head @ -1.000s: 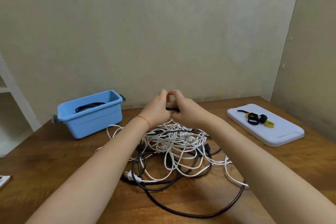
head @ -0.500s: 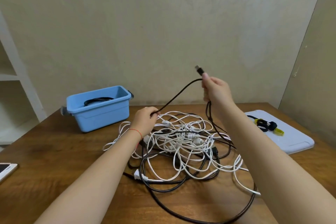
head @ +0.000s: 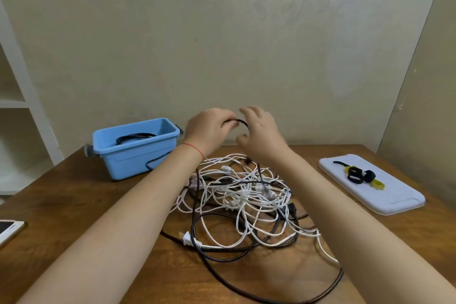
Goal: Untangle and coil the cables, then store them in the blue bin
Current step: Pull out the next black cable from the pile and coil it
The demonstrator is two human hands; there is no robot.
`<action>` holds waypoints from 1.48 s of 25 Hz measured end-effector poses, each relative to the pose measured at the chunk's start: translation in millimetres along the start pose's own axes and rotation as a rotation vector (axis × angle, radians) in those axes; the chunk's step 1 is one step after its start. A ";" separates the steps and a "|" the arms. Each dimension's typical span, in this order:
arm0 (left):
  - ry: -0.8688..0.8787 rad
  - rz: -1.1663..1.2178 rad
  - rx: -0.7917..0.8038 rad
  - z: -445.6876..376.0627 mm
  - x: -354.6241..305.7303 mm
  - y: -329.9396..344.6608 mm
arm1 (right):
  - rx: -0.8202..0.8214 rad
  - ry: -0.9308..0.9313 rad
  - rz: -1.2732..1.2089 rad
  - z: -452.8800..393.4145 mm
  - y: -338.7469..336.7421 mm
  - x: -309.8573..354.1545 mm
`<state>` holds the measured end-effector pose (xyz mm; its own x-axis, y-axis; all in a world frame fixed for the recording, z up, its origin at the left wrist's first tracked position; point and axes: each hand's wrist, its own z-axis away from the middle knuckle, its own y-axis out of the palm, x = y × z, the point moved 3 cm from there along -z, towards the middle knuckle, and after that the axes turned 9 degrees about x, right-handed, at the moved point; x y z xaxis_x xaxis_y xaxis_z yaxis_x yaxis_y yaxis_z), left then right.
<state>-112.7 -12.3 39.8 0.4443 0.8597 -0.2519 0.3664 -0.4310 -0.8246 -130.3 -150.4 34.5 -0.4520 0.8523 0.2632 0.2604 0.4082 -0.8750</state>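
A tangle of white and black cables (head: 246,195) lies in the middle of the wooden table (head: 74,205). Both hands are raised above its far side, close together. My left hand (head: 209,128) pinches a thin black cable (head: 238,121), which arcs over to my right hand (head: 261,133). My right hand has its fingers curled around the same cable. The cable drops from the hands into the pile. The blue bin (head: 138,148) stands at the back left with a coiled black cable (head: 134,136) inside.
A white tray (head: 385,195) at the right holds black and yellow cable ties (head: 357,175). A phone (head: 8,229) lies at the table's left edge. A white shelf unit (head: 17,106) stands at the far left. The wall is close behind the table.
My right hand has come down from holding the black cable's plug high and met my left hand, which rose from the pile. A short arc of black cable now spans between them.
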 end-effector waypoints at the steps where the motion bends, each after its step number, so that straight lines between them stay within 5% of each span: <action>1: 0.029 -0.013 0.044 3.7 -6.4 5.4 | 0.032 -0.029 -0.047 -1.7 6.8 7.7; 8: -0.236 0.111 0.268 49.0 50.6 50.1 | 0.386 0.113 -0.316 0.5 29.1 -6.7; 12: -0.396 0.085 0.325 69.8 89.2 59.0 | -0.325 0.244 -0.641 -1.4 -10.6 -45.3; 14: -0.426 0.058 0.306 69.4 93.4 53.1 | -0.444 0.335 -0.518 0.2 -25.1 -60.5; 16: -0.406 0.030 0.237 60.8 84.9 40.2 | -0.279 0.379 -0.186 -2.4 -23.3 -57.5; 23: -0.043 -0.344 0.048 16.4 2.4 11.6 | 0.009 -0.132 0.241 -8.7 31.9 8.6; 26: -0.152 -0.282 0.097 30.2 30.3 20.4 | -0.035 -0.016 0.087 -15.2 28.8 -10.9; 30: -0.418 -0.255 0.259 61.1 91.4 31.0 | -0.331 0.376 -0.323 -6.6 -9.5 -74.5; 33: -0.400 -0.383 0.292 52.8 83.7 28.4 | -0.112 0.438 0.045 -1.3 -1.9 -83.5; 37: -0.172 -0.577 0.324 23.8 26.8 28.5 | -0.026 0.117 0.316 -1.4 22.4 -36.7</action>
<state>-109.7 4.9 -2.5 0.1051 0.9701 0.2189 0.2309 0.1903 -0.9542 -106.7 -172.1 5.8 -0.2449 0.9692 0.0269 0.3940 0.1248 -0.9106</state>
